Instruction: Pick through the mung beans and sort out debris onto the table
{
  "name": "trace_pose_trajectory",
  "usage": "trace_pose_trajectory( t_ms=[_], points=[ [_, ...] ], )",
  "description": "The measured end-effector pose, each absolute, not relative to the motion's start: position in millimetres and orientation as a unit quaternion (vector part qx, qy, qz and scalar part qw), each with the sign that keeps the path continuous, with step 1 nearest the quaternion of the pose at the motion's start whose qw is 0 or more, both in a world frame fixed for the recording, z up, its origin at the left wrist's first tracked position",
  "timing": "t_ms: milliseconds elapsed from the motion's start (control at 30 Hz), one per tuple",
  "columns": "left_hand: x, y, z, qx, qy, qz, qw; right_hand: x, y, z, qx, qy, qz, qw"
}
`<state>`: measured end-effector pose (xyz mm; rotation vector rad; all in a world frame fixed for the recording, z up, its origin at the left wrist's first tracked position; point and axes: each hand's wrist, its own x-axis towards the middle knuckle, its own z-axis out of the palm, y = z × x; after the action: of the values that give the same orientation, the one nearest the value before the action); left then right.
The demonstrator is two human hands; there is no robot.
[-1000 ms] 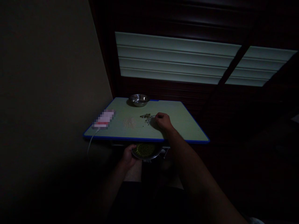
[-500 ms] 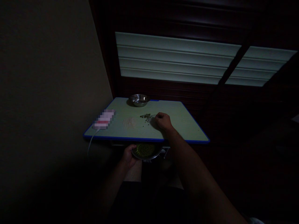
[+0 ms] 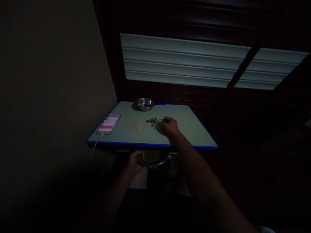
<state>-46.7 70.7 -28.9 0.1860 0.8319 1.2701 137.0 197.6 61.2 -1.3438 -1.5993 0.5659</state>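
My left hand grips the rim of a metal bowl of green beans, held just below the near edge of a small green table with a blue rim. My right hand rests on the tabletop with its fingers curled, right next to a small scatter of dark green beans. Whether anything is pinched in those fingers does not show. A faint pale heap of grains lies left of the scatter.
An empty metal bowl stands at the table's far edge. A blurred-out flat device with a white cable lies at the left. A wall is on the left, and shuttered windows behind. The room is very dark.
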Motion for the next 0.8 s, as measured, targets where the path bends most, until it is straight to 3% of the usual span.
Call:
trace_pose_trajectory(
  t_ms=[800],
  points=[
    [-46.4,70.1,-28.2,0.089,0.370,0.582,0.718,137.7,201.2,56.7,-0.537,-0.673,0.239,0.450]
  ],
)
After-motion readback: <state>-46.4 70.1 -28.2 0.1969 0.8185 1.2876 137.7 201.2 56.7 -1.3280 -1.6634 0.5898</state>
